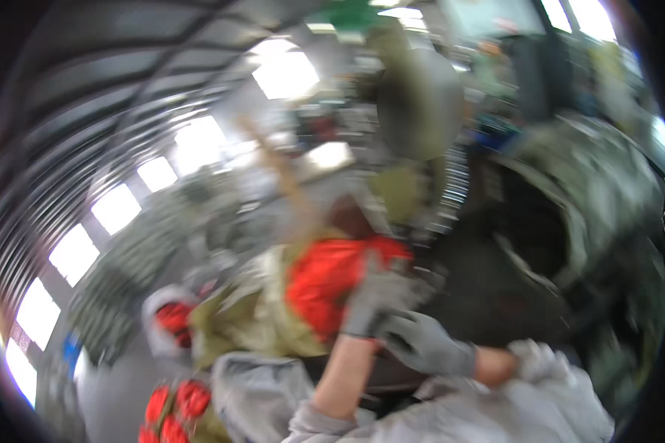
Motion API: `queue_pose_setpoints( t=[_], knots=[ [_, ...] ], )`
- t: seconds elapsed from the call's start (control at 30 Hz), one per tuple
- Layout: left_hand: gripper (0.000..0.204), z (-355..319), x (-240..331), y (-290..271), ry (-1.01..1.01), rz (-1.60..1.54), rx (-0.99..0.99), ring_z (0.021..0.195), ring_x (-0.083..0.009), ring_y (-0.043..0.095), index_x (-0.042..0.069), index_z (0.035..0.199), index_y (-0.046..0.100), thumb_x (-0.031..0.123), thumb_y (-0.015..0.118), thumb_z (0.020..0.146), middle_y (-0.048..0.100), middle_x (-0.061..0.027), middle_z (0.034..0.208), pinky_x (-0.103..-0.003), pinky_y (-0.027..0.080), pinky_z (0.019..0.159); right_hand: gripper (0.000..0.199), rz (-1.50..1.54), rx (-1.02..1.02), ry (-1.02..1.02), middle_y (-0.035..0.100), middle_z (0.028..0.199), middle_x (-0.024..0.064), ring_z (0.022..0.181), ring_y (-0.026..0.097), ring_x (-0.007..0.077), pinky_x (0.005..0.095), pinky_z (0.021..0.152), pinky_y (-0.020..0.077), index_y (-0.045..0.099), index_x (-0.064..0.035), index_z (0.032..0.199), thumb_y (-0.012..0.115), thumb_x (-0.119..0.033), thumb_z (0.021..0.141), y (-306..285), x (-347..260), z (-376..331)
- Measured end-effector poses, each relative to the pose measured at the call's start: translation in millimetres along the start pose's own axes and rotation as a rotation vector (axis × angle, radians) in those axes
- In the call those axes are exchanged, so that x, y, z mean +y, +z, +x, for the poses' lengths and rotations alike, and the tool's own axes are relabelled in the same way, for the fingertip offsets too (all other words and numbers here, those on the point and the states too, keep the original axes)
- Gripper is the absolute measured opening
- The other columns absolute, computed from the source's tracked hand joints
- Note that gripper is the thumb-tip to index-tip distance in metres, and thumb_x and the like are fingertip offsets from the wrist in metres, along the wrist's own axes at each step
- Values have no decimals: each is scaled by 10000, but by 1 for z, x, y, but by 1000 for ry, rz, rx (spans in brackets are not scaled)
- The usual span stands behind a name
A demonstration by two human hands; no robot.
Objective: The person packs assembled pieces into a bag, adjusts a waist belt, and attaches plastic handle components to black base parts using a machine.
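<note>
Pale sleeves (558, 380), red fabric (319, 280) behind left fingers (374, 267), right fingers (406, 328) lower, both grips unclear.

Daylight glares white through the far window (286, 76), which washes out the pale wall (233, 111) beside it. Left of the far window, a ribbed roof (111, 70) curves over in dark grey bands. Below and left of it, more windows (116, 209) run in a bent row, all blown out white. Far to its right are other bright panes (587, 16). Well below and left of it lies a plain grey floor (114, 391). Motion blur hides finer detail.
</note>
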State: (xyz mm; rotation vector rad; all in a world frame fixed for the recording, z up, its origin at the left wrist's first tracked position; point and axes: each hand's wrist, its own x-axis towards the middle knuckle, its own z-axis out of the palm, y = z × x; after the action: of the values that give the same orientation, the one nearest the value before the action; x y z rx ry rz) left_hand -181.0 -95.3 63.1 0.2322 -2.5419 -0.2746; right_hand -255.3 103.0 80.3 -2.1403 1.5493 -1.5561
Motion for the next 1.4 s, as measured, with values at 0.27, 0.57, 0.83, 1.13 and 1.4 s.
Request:
queue_pose_setpoints(
  t=[0.27,0.57,0.83,1.13,1.4],
  knots=[
    [424,-152,-131,-125,-97,1141,282,1119,-271,629,109,1336,582,433,488,1077,642,-129,1333,-435,510,977,146,1156,-165,325,650,975,-7,877,604,82,269,768,521,635,-42,1164,611,-132,1051,143,-41,79],
    [525,-36,13,-88,75,1594,94,1450,-162,438,293,1538,426,397,531,1034,576,45,1261,-540,296,1197,377,773,73,351,679,1032,59,850,667,96,252,705,572,615,37,1209,701,-269,1006,1,30,129],
    [482,-18,-13,-69,-48,4405,376,1441,-171,444,300,1447,551,531,475,1030,521,105,1492,-503,294,1200,213,436,91,494,716,891,62,780,684,123,284,702,573,682,34,1114,644,-157,1030,14,85,132],
    [371,6,-85,-55,313,4221,-981,1371,-330,472,197,1396,473,371,531,1073,547,-121,1410,-519,336,1211,281,-56,220,-189,664,930,86,917,649,340,466,781,527,644,-82,1059,786,-205,850,60,66,119],
    [376,18,-145,-17,521,3884,-1233,1305,-359,522,158,1344,455,284,635,1038,592,-186,1299,-527,422,1174,174,-369,94,-130,656,961,106,843,669,366,468,672,522,597,-113,991,721,-156,876,140,79,107]
  ],
)
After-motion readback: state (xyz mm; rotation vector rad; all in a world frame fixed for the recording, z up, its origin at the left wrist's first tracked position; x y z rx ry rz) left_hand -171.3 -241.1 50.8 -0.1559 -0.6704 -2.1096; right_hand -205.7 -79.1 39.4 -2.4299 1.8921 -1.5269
